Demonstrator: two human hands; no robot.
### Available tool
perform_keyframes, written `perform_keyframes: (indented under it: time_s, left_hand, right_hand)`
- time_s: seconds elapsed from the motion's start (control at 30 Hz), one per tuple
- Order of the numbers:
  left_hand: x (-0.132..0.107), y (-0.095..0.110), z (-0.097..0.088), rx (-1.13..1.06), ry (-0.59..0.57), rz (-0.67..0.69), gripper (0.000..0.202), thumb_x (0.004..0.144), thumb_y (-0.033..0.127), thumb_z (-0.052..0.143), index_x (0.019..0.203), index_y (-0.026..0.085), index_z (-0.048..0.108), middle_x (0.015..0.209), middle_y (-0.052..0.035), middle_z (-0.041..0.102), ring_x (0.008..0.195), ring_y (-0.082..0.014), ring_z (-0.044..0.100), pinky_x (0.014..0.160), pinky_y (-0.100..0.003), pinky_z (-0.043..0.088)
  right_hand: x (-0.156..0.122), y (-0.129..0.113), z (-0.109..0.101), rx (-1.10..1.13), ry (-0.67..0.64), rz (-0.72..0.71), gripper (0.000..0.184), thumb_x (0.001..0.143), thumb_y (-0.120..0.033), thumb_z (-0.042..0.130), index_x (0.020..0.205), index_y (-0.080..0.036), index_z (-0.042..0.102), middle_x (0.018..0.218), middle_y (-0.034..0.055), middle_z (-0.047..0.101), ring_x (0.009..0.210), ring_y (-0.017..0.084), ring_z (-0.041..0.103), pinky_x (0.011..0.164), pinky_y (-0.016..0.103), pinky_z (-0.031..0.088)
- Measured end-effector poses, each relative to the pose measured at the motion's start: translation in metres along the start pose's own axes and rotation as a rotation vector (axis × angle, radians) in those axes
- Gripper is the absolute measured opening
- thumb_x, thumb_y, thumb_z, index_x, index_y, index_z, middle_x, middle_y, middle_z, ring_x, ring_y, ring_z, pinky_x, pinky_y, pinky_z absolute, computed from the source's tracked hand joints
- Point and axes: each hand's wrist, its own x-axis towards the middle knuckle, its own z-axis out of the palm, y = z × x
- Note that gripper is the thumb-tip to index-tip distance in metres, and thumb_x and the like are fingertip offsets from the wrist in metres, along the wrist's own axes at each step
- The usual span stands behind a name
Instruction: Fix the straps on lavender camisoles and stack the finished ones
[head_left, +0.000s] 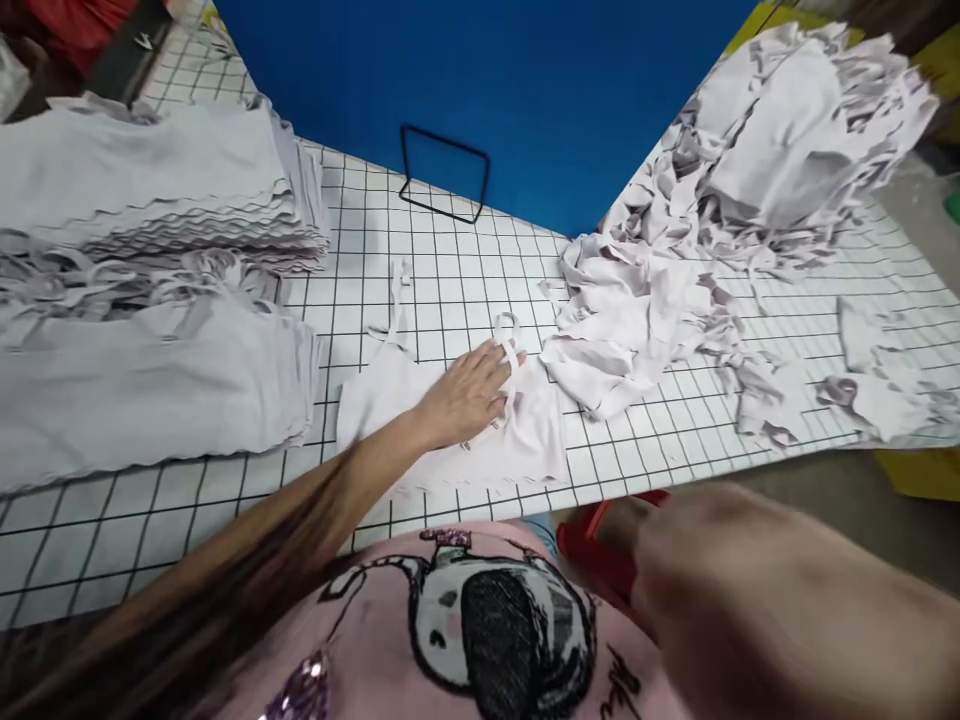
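Left hand: laid flat, outstretched
White garment: spread beneath that hand, strap looping over it
Right hand: blurred; grip not discernible

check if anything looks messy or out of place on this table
The crumpled white cloth on the right looks untidy: it lies in loose heaps, unlike the neat stacks on the left and the garment spread under the left hand. No spill stands out.
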Motion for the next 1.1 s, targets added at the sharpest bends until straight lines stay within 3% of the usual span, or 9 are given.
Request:
perform_keyframes:
  time_s: [0.07,0.23,0.3,0.4,0.57,0.7,0.87,1.0,1.1]
  left_hand:
    - [0.000,0.001,-0.004,-0.050,0.005,-0.023,0.063,0.098,0.033,0.039,0.155,0.016,0.018,0.161,-0.0135,0.025,0.149,-0.0284,0.019,0.119,-0.046,0.023]
    - [-0.001,0.003,-0.014,-0.152,0.074,-0.016,0.069,0.097,0.033,0.044,0.156,0.012,0.014,0.158,-0.0134,0.032,0.146,-0.0253,0.028,0.119,-0.041,0.026]
    - [-0.001,0.004,-0.016,-0.167,0.099,0.014,0.069,0.096,0.030,0.047,0.155,0.012,0.018,0.157,-0.0136,0.033,0.145,-0.0250,0.029,0.120,-0.039,0.026]
    - [0.001,0.004,-0.015,-0.151,0.103,0.018,0.067,0.094,0.027,0.049,0.153,0.011,0.022,0.157,-0.0146,0.033,0.145,-0.0271,0.029,0.119,-0.041,0.028]
    - [0.003,0.000,-0.004,-0.056,0.098,0.009,0.056,0.097,0.033,0.046,0.148,0.011,0.036,0.155,-0.0158,0.035,0.145,-0.0304,0.030,0.117,-0.047,0.030]
    - [0.004,-0.005,0.003,-0.025,0.111,0.029,0.055,0.098,0.038,0.045,0.147,0.014,0.039,0.156,-0.0118,0.035,0.146,-0.0293,0.028,0.119,-0.046,0.028]
    - [0.003,-0.007,0.006,-0.023,0.102,0.041,0.051,0.098,0.036,0.046,0.145,0.016,0.041,0.156,-0.0111,0.035,0.146,-0.0296,0.028,0.118,-0.048,0.028]
    - [0.005,-0.008,0.008,-0.086,0.159,0.056,0.041,0.098,0.026,0.043,0.137,0.016,0.049,0.151,-0.0109,0.043,0.144,-0.0287,0.030,0.117,-0.050,0.031]
    - [0.007,-0.007,0.001,-0.190,0.273,0.077,0.032,0.098,0.018,0.039,0.123,0.015,0.058,0.136,-0.0125,0.056,0.132,-0.0255,0.045,0.110,-0.046,0.039]
  right_hand:
    - [0.026,0.021,0.012,-0.011,0.034,0.045,0.020,0.095,-0.043,0.051,0.097,-0.032,0.067,0.054,-0.0012,0.041,0.049,0.016,0.042,0.049,0.032,0.037]
    - [0.061,0.114,0.044,0.138,0.126,0.327,0.037,0.087,-0.049,0.063,0.107,-0.019,0.057,0.060,-0.0064,0.040,0.055,0.011,0.044,0.054,0.026,0.040]
    - [0.066,0.138,0.056,0.148,0.124,0.311,0.036,0.089,-0.046,0.062,0.111,-0.018,0.057,0.062,-0.0062,0.043,0.056,0.011,0.045,0.057,0.026,0.041]
    - [0.064,0.156,0.068,0.046,0.269,0.227,0.030,0.094,-0.036,0.055,0.117,-0.016,0.057,0.066,-0.0043,0.048,0.060,0.012,0.048,0.064,0.028,0.044]
    - [0.040,0.161,0.076,-0.286,0.506,0.137,0.028,0.097,-0.027,0.047,0.121,-0.017,0.057,0.088,0.0068,0.059,0.081,0.019,0.056,0.078,0.035,0.048]
    - [0.021,0.159,0.080,-0.554,0.404,0.085,0.035,0.095,-0.025,0.052,0.129,-0.021,0.056,0.113,0.0128,0.059,0.101,0.027,0.051,0.090,0.045,0.045]
    - [0.016,0.154,0.067,-0.555,0.557,0.217,0.026,0.096,-0.027,0.049,0.116,-0.017,0.062,0.103,0.0141,0.060,0.097,0.026,0.054,0.084,0.041,0.047]
    - [0.028,0.128,0.073,-0.341,0.378,0.294,0.018,0.098,-0.031,0.048,0.093,-0.020,0.062,0.083,0.0055,0.066,0.074,0.018,0.060,0.068,0.029,0.044]
    - [0.040,0.113,0.090,-0.314,0.233,0.435,0.020,0.093,-0.040,0.057,0.084,-0.022,0.060,0.069,0.0002,0.066,0.060,0.016,0.058,0.058,0.026,0.036]
